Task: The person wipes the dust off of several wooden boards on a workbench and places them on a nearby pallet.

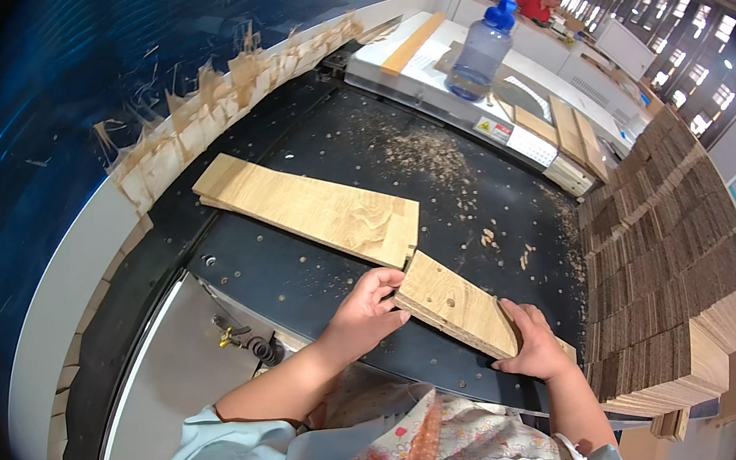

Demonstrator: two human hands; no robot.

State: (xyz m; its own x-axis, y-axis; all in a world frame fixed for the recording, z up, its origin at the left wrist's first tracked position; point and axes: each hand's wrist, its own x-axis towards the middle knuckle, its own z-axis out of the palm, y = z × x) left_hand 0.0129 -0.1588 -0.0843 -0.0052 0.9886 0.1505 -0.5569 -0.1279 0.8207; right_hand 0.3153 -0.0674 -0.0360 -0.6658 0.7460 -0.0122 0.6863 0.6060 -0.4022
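"Head view: hands?"
"Right hand (537, 343) holds the short wood-grain plank (457, 304) on the black machine bed (298, 274); left hand (364, 316) touches its left end, grip unclear."
"Around them?"
"1 longer plank (307, 203) just beside, sawdust (421, 153), a blue-capped bottle (478, 61), stacked panels (657, 282) right."

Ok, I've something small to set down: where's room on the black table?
Mostly bare: the black table strip between left wood and the near edge. Crowded: sawdust beyond, hands on right wood, stacked pieces at far right.
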